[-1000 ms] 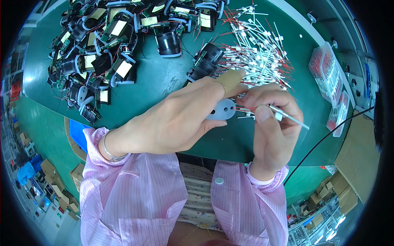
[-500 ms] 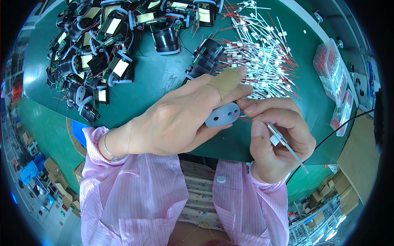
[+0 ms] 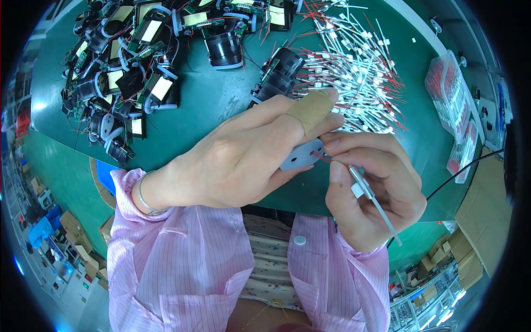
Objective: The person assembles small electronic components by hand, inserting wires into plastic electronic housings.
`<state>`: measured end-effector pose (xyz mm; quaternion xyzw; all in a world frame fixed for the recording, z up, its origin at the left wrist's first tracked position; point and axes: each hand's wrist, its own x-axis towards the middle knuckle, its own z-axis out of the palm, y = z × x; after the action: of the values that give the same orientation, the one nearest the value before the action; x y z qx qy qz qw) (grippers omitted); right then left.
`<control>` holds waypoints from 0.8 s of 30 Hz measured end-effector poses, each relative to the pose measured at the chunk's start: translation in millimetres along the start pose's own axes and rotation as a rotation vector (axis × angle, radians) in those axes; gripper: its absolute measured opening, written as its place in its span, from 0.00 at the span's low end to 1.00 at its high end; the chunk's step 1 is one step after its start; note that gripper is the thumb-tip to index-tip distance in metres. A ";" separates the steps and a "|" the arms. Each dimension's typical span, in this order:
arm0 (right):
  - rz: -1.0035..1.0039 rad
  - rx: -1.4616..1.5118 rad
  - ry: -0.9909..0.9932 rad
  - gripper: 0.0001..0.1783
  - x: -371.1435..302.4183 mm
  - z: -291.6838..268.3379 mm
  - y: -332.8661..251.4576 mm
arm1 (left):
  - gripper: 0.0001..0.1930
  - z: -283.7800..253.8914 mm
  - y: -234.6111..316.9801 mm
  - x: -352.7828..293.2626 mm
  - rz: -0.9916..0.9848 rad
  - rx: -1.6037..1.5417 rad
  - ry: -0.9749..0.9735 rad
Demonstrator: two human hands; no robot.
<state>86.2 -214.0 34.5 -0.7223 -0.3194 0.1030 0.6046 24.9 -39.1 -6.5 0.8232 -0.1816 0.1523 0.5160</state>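
**Red wires at the hole of a grey plate, held between two hands**

Nearest the viewer, the pink striped shirt [image 3: 193, 260] borders the near edge of the green table [image 3: 213, 91]. Just beyond it, the left hand [image 3: 227, 155] is closed around a grey oval plate [image 3: 295, 158] with several holes, thumb on the near side and fingers on the far side; whatever lies behind the plate is hidden by the hand. A tan finger cover [image 3: 311, 112] wraps one of its fingers.

To the right, the right hand [image 3: 376, 191] is half curled, thumb and forefinger pinched on a slim lead [image 3: 362, 184] made up of a silver sleeve, a white block and a pale tail pointing near and right. From this pinch, thin red wires [image 3: 323, 159] reach left to a hole at the plate's right end; how deep they run cannot be told.

The step in hand appears to be the handling of these wires at the hole. The next move would seem to call for a steady plate and a light pinch, without sharp bends in the wires.

Farther off lie a black cylindrical module [image 3: 281, 74], a heap of white and red leads [image 3: 354, 80] and, at right, clear plastic boxes [image 3: 447, 97]. A crowd of similar modules [image 3: 160, 88] covers the far left.
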 end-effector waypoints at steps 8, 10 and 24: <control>0.049 -0.015 -0.009 0.08 -0.8 -2.2 -1.6 | 0.40 1.1 -0.4 1.9 0.044 0.076 -0.004; 0.064 -0.005 -0.003 0.08 -1.0 -1.9 -2.2 | 0.40 2.6 -2.0 1.5 0.054 0.070 0.011; 0.078 0.031 0.012 0.07 -2.3 1.5 -1.9 | 0.40 -0.8 -3.4 2.1 0.067 0.041 -0.012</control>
<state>83.0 -214.0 35.3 -0.7252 -0.2858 0.1271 0.6134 28.3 -37.4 -7.9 0.8280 -0.2092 0.1683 0.4922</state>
